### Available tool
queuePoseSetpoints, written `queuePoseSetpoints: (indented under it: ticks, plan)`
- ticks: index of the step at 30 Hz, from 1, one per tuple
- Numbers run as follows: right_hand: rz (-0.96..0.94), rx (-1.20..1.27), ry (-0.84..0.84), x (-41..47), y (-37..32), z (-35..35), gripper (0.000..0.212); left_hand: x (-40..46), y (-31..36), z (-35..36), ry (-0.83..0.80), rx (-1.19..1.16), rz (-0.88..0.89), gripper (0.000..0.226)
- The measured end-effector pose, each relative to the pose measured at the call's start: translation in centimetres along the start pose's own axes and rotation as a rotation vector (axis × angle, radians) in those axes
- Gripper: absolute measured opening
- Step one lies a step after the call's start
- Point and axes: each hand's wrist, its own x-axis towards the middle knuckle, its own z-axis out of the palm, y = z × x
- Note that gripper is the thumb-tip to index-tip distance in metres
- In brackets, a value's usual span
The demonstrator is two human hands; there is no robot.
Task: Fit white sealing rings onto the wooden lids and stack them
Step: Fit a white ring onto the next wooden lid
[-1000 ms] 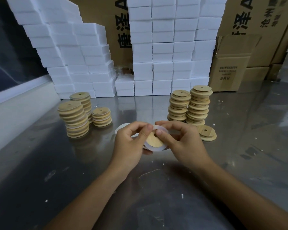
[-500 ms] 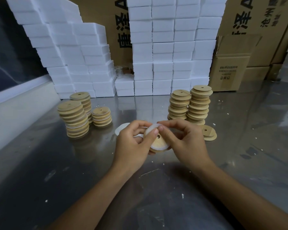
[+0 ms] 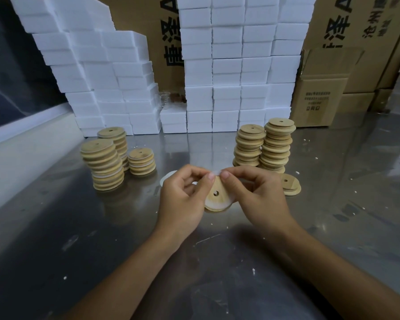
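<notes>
Above the steel tabletop (image 3: 56,227), centre: both hands meet.
Lid: round pale wooden lid (image 3: 217,197), small centre hole, tilted, held clear of the table.
Ring: thin white sealing ring (image 3: 219,205) on lid's lower edge; its top is hidden by fingertips.
Left hand (image 3: 183,197): pinching ring and lid.
Right hand (image 3: 256,192): pinching the same.

Lid stacks (image 3: 103,163) left, lid piles (image 3: 263,144) right, boxes (image 3: 236,65) behind.

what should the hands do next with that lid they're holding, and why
Probably work the white ring down over the top edge of the wooden lid. The left hand and right hand both pinch the ring above the lid, while white already wraps its lower rim, so only the top looks unseated.
</notes>
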Motion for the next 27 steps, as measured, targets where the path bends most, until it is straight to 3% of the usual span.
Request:
queuePoseSetpoints:
  ticks: [10,19,27]
  plan:
    - [0.13,0.113,-0.086,0.5,-0.3,-0.5,0.006,0.1,0.5,-0.4,0.016,-0.195,-0.168,0.006]
    - [0.143,-0.089,-0.292,1.3,-1.0,-2.2,0.004,0.3,0.5,-0.8,-0.054,0.063,0.013,0.025]
    - [0.099,-0.117,-0.343,1.3,-1.0,-2.7,0.007,0.4,0.8,-1.1,-0.101,0.148,0.086,0.029]
